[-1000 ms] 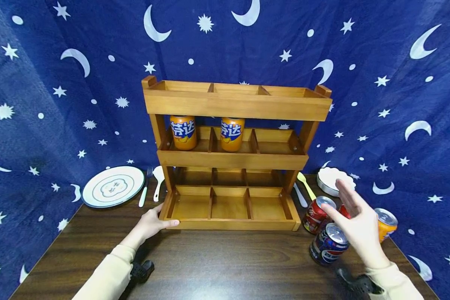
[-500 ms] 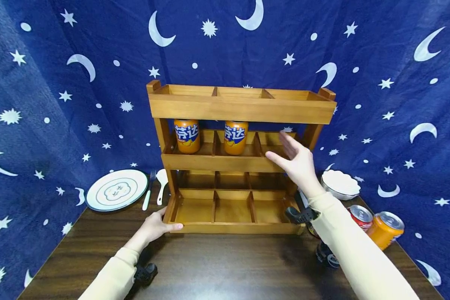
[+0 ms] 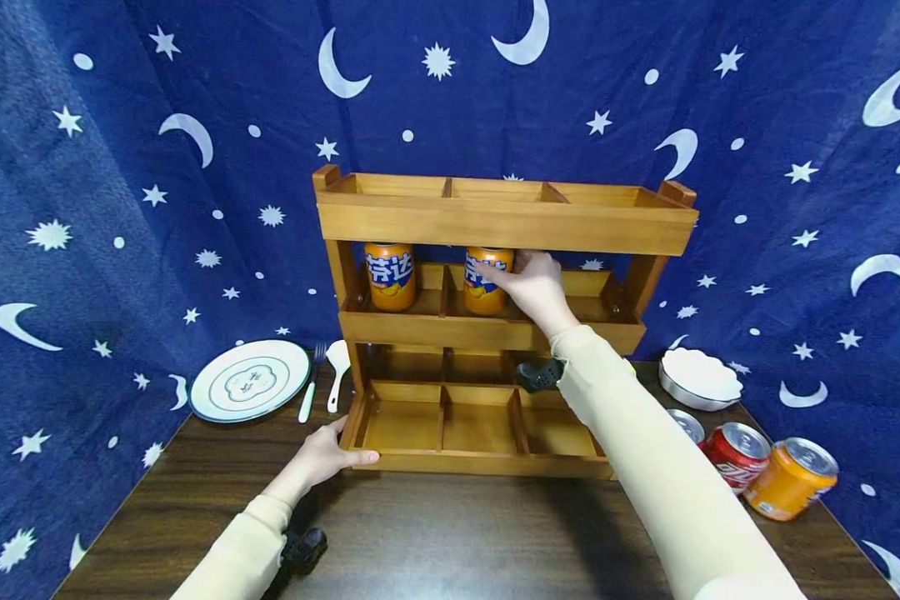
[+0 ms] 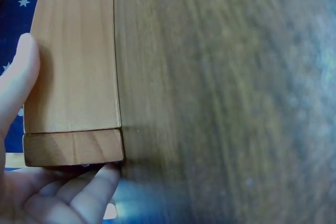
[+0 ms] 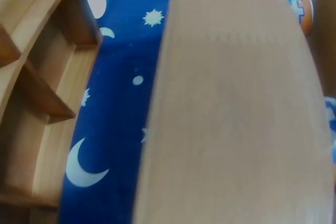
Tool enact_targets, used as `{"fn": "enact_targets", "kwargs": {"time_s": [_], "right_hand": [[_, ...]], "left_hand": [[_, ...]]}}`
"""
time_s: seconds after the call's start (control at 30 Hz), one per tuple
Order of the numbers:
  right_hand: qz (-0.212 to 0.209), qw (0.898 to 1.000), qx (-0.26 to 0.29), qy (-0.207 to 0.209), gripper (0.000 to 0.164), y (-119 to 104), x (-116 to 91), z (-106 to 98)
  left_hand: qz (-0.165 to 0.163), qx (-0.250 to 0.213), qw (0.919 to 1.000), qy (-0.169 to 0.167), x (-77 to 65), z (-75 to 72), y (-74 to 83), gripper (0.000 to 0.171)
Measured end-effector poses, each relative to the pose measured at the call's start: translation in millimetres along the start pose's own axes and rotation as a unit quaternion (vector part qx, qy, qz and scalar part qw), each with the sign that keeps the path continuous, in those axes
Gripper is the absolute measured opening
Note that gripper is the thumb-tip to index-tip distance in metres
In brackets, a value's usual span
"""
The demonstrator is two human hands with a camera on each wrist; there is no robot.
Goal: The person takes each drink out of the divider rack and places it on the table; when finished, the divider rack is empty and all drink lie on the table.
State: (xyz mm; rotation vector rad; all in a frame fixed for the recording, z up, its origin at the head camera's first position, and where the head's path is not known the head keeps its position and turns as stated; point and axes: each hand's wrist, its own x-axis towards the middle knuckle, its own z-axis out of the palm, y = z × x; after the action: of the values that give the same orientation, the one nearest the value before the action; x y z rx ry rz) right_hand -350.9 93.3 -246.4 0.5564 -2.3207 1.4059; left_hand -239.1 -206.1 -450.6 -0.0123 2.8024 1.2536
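Observation:
A three-tier wooden rack (image 3: 495, 227) with divided compartments stands mid-table. My left hand (image 3: 321, 457) grips its lower left front corner; in the left wrist view the thumb and fingers lie on either side of the wood. Two orange soda cans stand on the middle tier: one can (image 3: 390, 282) in the left compartment, the other can (image 3: 482, 302) in the centre one. My right hand (image 3: 537, 287) holds the centre can, thumb across its front and fingers at its right side, partly hidden. In the right wrist view a rack board (image 5: 236, 103) covers most of the work.
Right of the rack are red cans (image 3: 738, 454), an orange can (image 3: 792, 479) and a white fluted dish (image 3: 699, 379). Left of it lie a plate (image 3: 210, 400), a fork (image 3: 308, 400) and a white spoon (image 3: 337, 375). A blue starry cloth (image 3: 232, 125) hangs behind.
My right hand has moved left and up from above the cans on the right to the centre can on the middle tier. My left hand stays on the rack corner.

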Motion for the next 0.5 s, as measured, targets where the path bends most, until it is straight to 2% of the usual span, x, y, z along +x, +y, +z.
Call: {"fn": "enact_targets", "kwargs": {"time_s": [0.17,0.27,0.5], "right_hand": [[0.023,0.996,-0.070,0.040,0.051,-6,7,4],[0.020,0.995,-0.082,0.052,0.051,-6,8,5],[-0.057,0.995,-0.045,0.071,0.050,-1,-11,8]], "left_hand": [[0.001,-0.005,1.0000,0.001,0.7,1.3,1.6,0.096],[0.001,-0.008,1.0000,0.003,1.5,1.9,1.7,0.095],[-0.005,0.001,1.0000,0.006,0.6,0.1,-1.0,0.095]]}}
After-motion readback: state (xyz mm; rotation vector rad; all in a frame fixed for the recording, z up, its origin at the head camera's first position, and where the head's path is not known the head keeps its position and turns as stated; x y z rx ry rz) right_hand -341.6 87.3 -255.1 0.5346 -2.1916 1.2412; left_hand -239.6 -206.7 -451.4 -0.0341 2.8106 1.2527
